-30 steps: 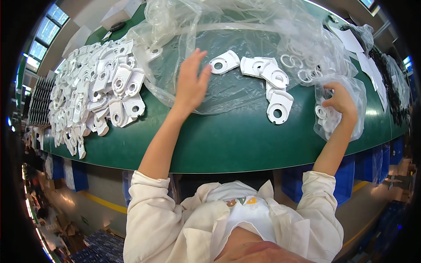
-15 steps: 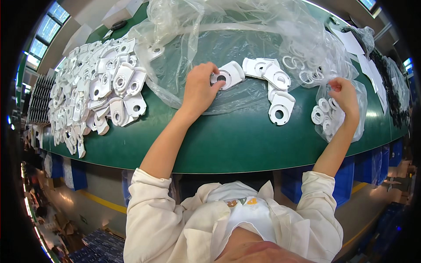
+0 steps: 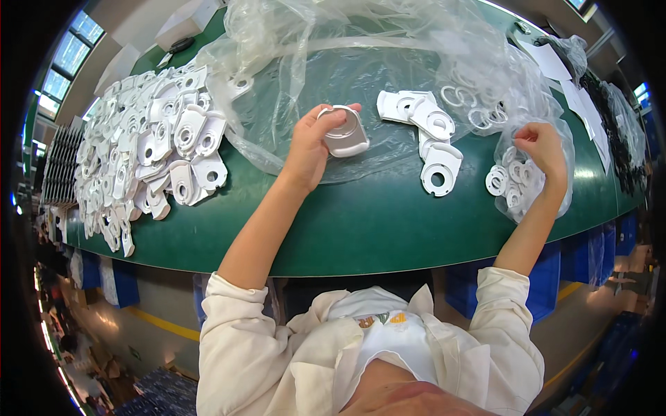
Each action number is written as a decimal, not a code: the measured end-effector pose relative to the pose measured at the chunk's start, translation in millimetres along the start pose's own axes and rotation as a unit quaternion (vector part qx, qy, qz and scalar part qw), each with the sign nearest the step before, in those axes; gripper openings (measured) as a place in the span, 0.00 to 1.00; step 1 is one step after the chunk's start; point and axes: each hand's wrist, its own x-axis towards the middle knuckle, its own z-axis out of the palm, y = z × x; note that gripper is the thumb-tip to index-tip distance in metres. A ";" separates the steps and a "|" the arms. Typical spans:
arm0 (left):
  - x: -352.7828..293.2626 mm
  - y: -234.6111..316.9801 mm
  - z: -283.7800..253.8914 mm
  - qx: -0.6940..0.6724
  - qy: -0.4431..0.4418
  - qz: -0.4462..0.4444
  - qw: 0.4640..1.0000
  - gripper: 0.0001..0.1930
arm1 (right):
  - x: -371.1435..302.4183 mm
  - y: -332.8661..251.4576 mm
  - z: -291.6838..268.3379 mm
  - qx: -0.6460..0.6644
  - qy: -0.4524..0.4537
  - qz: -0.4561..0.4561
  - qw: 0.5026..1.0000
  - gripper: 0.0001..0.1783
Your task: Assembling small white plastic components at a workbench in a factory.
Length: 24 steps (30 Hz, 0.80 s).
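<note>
My left hand (image 3: 309,149) grips a white plastic part (image 3: 348,143) with a round, rimmed end, lifted over the table and tilted, its thumb laid across the round end. Farther right, my right hand (image 3: 543,149) is closed in a pinch above a small clear bag (image 3: 563,191). Whatever its fingertips hold is too small to make out. Thick white rings (image 3: 512,182) lie in that bag, just below the fingers. Between my hands, several similar white parts (image 3: 440,168) with round holes overlap in a short bent row.
A large heap of white parts (image 3: 132,149) covers the table's left side. A big clear plastic sheet or bag (image 3: 326,76) spreads over the far middle, with thinner white rings (image 3: 479,118) at its right. Papers (image 3: 583,114) and black items (image 3: 614,139) lie along the right edge.
My left hand has raised the white part off the plastic and turned it over toward me. The right hand has shifted slightly, its fingers staying together above the small bag.
</note>
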 end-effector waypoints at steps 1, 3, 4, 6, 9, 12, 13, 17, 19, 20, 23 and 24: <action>-1.4 -0.3 1.3 0.000 -0.001 -0.001 1.000 0.05 | -3.7 -1.5 2.1 0.000 0.001 0.001 1.000 0.17; -4.3 -0.9 3.3 -0.120 -0.069 -0.042 0.989 0.09 | -14.2 -6.3 7.1 -0.015 -0.082 -0.026 0.996 0.18; -6.3 0.1 5.7 -0.120 -0.070 -0.043 0.989 0.09 | -14.7 -11.2 8.4 -0.015 -0.081 -0.024 0.996 0.18; -10.1 3.0 12.1 -0.156 -0.113 -0.097 0.976 0.16 | -13.9 -21.8 8.4 -0.040 -0.108 0.027 0.993 0.19; -9.1 -2.8 11.8 -0.155 -0.162 -0.149 0.963 0.25 | -8.9 -16.4 9.5 -0.039 -0.103 0.017 0.994 0.21; -11.0 -6.8 12.5 -0.111 -0.174 -0.172 0.963 0.31 | -6.7 -25.1 2.4 0.014 -0.037 -0.045 0.998 0.19; -12.7 -7.7 11.3 -0.110 -0.169 -0.169 0.965 0.31 | -3.8 -33.4 5.9 0.016 -0.040 -0.050 0.998 0.19; -14.5 -16.1 19.3 -0.110 -0.198 -0.201 0.953 0.38 | -6.4 -84.5 31.7 0.218 0.250 -0.164 0.929 0.12; -16.9 -17.2 20.6 -0.106 -0.198 -0.206 0.952 0.38 | -15.8 -112.1 57.1 0.217 0.238 -0.215 0.922 0.12; -16.7 -18.9 21.5 -0.112 -0.201 -0.216 0.949 0.37 | -23.8 -123.4 70.7 0.222 0.206 -0.268 0.914 0.13; -18.9 -20.6 22.1 -0.134 -0.211 -0.229 0.941 0.33 | -40.4 -147.4 106.4 0.180 0.126 -0.427 0.877 0.15; -19.3 -20.2 23.1 -0.152 -0.222 -0.231 0.935 0.31 | -45.7 -150.1 112.4 0.163 0.080 -0.453 0.873 0.16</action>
